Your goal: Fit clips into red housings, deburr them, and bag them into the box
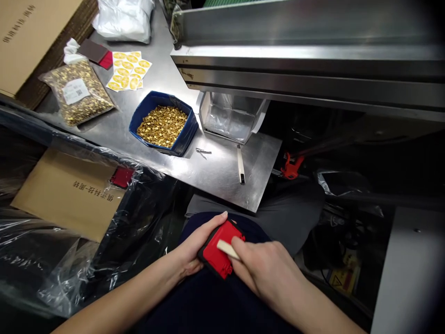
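The left hand gripped a red-and-black plastic case above the lap, its palm and thumb along one edge, apparently to steady the part and leave the red face clear. The right hand was closed around a cream stick-like tool, whose blunt end lay over that face; whether it touched could not be told. Beyond, on a steel bench, a blue bin of small brass pieces stood near the front edge, presumably for easy reach, with a white-handled tool to its right. A bag of similar pieces lay farther left. A metal frame overhung the bench; plastic sheeting covered the lower left.
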A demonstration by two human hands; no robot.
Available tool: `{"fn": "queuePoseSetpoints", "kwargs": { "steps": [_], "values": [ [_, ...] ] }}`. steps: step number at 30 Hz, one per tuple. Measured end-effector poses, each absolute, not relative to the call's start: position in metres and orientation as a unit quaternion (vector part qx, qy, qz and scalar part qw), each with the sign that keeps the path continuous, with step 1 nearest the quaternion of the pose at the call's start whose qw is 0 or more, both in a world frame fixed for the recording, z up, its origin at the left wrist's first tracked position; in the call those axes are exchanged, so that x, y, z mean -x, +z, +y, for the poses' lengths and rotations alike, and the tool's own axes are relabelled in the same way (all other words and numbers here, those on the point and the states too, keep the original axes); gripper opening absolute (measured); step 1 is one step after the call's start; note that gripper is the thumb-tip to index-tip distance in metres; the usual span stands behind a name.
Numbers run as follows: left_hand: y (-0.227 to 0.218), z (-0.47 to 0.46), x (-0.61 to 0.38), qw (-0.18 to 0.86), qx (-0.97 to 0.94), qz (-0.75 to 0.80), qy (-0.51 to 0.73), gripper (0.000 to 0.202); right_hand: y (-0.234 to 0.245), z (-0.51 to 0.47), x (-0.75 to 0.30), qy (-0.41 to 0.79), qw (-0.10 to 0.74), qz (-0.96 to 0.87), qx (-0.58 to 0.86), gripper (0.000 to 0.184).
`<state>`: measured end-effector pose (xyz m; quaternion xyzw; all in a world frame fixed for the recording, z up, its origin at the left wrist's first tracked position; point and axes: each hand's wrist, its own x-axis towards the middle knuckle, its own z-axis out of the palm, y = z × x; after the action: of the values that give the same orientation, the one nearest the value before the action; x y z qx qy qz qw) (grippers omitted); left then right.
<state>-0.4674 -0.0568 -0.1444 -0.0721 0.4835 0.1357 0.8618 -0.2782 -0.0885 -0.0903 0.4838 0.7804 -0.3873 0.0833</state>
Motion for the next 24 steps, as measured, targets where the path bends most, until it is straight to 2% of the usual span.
{"fn": "queuePoseSetpoints", "kwargs": {
  "steps": [19, 24],
  "values": [
    [-0.142, -0.065, 0.474, 0.846, 0.084, 0.505, 0.149, 0.049, -0.086, -0.089, 0.293, -0.402, 0.089, 0.750, -0.519, 0.013],
    [-0.142, -0.064, 0.474, 0.852, 0.054, 0.499, 0.149, 0.048, -0.087, -0.091, 0.290, -0.424, 0.077, 0.769, -0.472, 0.009]
  ]
}}
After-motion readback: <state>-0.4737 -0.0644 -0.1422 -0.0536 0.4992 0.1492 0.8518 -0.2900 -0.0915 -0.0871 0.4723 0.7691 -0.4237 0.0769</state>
